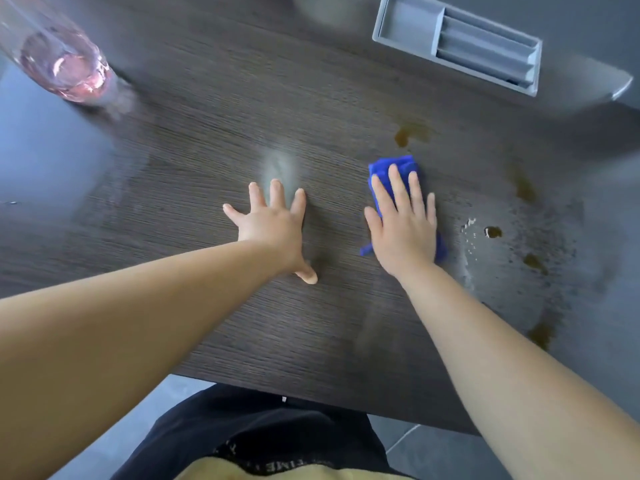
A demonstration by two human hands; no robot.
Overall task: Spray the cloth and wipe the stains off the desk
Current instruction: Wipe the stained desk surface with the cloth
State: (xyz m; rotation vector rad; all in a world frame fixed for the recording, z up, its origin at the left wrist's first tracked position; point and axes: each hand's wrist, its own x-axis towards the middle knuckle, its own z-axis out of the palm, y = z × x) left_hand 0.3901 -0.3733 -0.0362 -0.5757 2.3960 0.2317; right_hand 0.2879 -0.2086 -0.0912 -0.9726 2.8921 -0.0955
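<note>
Right hand (403, 230): flat and open, fingers spread, palm pressing the folded blue microfibre cloth (394, 168) onto the desk, gripping nothing.
Left hand (273, 223): open, fingers splayed, palm down on bare wood, at 9 o'clock from the cloth, apart from it.
Cloth position: mid-desk, mostly hidden under the palm, tips showing at 12 and 6 o'clock.
Dark wood-grain desk top (207, 133): wet speckled film at 3 to 5 o'clock from the cloth.
Brown liquid stains (403, 136): one at 12 o'clock just beyond the cloth, others (493, 232) at 3 to 5 o'clock, untouched.
Clear bottle of pink liquid (65, 67): far at 10 o'clock, blurred.
Grey plastic organiser tray (457, 43): at 1 o'clock, well apart.
Stage, judged: wiping under way, most stains left.
Risk: smearing brown liquid outward if swept flat rather than lifted into the cloth.
Risk: cloth sliding from under an ungripping palm on wet wood.
Risk: drips over the near edge at 5 o'clock.
</note>
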